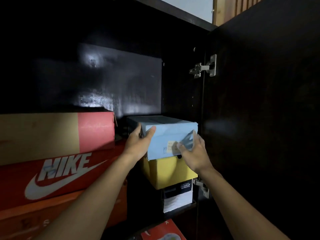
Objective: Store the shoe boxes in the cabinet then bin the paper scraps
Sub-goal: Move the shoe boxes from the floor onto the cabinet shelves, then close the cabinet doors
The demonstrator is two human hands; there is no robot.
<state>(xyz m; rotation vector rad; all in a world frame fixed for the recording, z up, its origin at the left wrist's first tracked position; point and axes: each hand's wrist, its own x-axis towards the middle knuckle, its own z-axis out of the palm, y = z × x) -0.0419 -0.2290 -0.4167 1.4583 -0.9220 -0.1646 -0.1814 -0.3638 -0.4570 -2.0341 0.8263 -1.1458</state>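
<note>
A light blue shoe box (166,134) sits on top of a yellow box (166,172) inside the dark cabinet, above a black and white box (178,196). My left hand (138,142) grips the blue box's left front corner, thumb on its front face. My right hand (192,151) is blurred and lies flat against the box's right front face, over a label. No paper scraps are in view.
On the left is a stack: a tan and red box (57,134) on a red Nike box (57,174) on an orange box (34,219). The open cabinet door (263,118) with its hinge (204,67) stands on the right. Another red box (162,231) lies below.
</note>
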